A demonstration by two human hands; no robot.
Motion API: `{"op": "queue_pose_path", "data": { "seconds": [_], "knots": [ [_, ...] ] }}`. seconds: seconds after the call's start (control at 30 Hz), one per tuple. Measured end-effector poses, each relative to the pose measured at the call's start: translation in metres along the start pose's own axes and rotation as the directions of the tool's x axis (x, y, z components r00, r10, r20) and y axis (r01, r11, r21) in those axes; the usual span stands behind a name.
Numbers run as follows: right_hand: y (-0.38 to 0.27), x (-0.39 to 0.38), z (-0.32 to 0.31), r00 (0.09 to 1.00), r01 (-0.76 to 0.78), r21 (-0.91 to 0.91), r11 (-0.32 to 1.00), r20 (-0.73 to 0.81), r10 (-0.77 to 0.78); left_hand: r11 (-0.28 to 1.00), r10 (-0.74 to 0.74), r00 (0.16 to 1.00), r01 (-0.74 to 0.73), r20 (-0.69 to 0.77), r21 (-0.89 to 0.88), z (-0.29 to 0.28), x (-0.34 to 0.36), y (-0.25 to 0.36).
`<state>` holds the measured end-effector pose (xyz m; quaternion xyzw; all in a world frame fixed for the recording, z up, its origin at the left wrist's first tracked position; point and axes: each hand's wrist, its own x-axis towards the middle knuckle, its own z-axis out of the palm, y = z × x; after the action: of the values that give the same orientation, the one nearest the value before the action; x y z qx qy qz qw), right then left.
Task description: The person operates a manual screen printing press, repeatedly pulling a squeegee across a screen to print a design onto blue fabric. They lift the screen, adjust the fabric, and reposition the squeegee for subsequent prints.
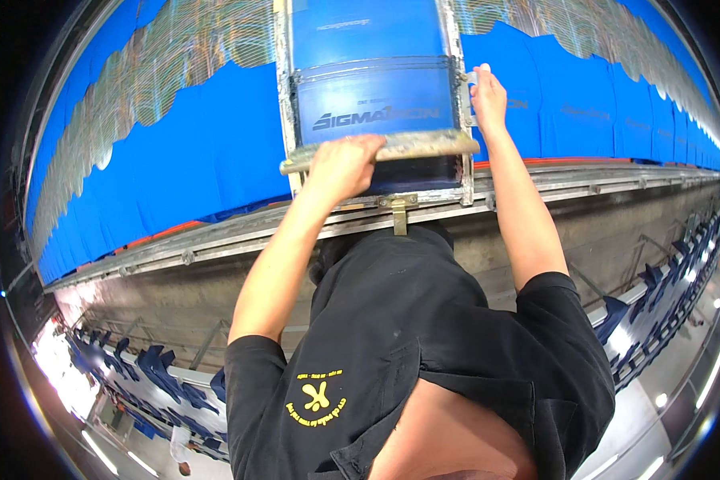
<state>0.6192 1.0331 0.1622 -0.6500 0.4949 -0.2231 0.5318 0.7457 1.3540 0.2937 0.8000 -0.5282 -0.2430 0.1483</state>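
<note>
My left hand [342, 166] is wrapped over a long squeegee [432, 146] that lies crosswise over the near part of a printing screen [368, 86]. The screen has a blue translucent mesh with dark lettering, set in a worn, paint-stained metal frame [466, 182]. At the frame's right side, my right hand [489, 98] is closed on a small side handle, mostly hidden by the fingers. Dark ink or shadow shows in the screen between squeegee and near frame edge. A brass-coloured bracket [400, 214] sits at the middle of that edge, close to my body.
Blue fabric [544, 96] with a wavy multicoloured print covers the long table on both sides. A metal rail [600, 182] runs along its near edge. Behind me, dark blue pieces [162, 366] lie along another long table. A person [182, 450] is far off, lower left.
</note>
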Motion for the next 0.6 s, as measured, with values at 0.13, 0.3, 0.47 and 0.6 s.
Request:
{"op": "queue_pose_path", "data": {
  "seconds": [0.13,0.3,0.47,0.6],
  "knots": [
    [-0.012,-0.007,-0.006,0.985,-0.159,0.160,0.974,0.090,0.146,0.989,0.147,0.961,-0.134,-0.236,0.069,-0.001,0.045,-0.023],
    [-0.015,-0.009,-0.009,0.966,-0.238,0.272,0.932,0.167,0.198,0.985,0.134,0.923,-0.084,-0.361,0.149,0.035,0.073,-0.043],
    [-0.014,-0.008,-0.013,0.962,-0.255,0.302,0.919,0.179,0.208,0.989,0.101,0.926,-0.056,-0.363,0.133,0.053,0.077,-0.042],
    [-0.017,-0.008,-0.014,0.961,-0.259,0.299,0.919,0.172,0.214,0.994,0.080,0.936,-0.048,-0.342,0.100,0.032,0.087,-0.046]
  ]
}}
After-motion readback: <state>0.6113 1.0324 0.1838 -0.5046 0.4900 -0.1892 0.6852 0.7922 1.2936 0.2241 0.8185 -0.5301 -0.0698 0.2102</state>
